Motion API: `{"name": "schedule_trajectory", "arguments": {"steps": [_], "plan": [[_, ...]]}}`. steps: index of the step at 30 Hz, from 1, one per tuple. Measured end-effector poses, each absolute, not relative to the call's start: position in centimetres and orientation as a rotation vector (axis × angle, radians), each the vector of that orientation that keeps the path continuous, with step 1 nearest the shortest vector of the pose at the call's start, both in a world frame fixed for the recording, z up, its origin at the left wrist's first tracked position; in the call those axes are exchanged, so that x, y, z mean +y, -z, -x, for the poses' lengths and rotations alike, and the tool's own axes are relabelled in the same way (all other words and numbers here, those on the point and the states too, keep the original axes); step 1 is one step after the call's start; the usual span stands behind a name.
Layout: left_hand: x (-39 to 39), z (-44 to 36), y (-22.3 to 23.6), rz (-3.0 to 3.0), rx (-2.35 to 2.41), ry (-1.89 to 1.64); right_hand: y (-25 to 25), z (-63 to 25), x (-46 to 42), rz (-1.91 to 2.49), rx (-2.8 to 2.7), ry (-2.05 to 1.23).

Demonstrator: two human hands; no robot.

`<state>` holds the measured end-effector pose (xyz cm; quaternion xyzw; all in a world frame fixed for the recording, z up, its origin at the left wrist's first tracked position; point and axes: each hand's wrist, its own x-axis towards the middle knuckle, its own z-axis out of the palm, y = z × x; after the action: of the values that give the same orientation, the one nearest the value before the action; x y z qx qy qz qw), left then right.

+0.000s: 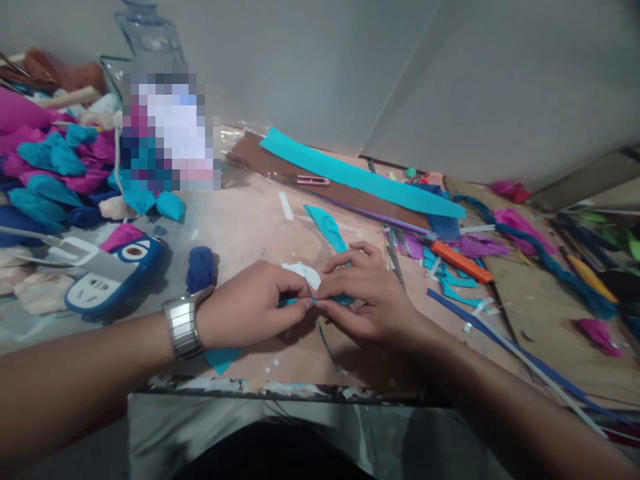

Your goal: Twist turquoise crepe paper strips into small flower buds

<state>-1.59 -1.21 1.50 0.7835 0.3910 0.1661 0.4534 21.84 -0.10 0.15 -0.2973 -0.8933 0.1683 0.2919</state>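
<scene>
My left hand point(255, 297), with a metal watch point(184, 325) on its wrist, pinches a small turquoise piece of paper or thin cloth point(343, 300) between thumb and forefinger. My right hand point(373, 293) meets it fingertip to fingertip and pinches the same piece; most of it is hidden by the fingers. Just behind the fingertips lies a white scrap point(303, 272). A turquoise cut piece point(327, 227) rests on the table beyond my right fingers, and another turquoise scrap point(223, 360) shows below my left wrist.
A long turquoise strip point(360, 175) and pink-handled thread snips point(313, 181) lie on a brown sheet at the back. At right is an orange cutter point(461, 261). On the left are a blue power strip point(117, 277) and heaped coloured bundles point(55, 157).
</scene>
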Motion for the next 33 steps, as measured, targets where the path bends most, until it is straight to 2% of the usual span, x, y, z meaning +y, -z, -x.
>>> {"name": "schedule_trajectory", "arguments": {"steps": [15,33], "plan": [[-1.9,1.1,-0.7,-2.441,1.009,-0.391,-1.2,-21.3,-0.8,1.0,-2.614,-0.672],[-1.4,1.4,-1.2,-2.071,0.983,-0.345,-0.1,-21.6,-0.4,0.884,-2.513,-0.623]]}}
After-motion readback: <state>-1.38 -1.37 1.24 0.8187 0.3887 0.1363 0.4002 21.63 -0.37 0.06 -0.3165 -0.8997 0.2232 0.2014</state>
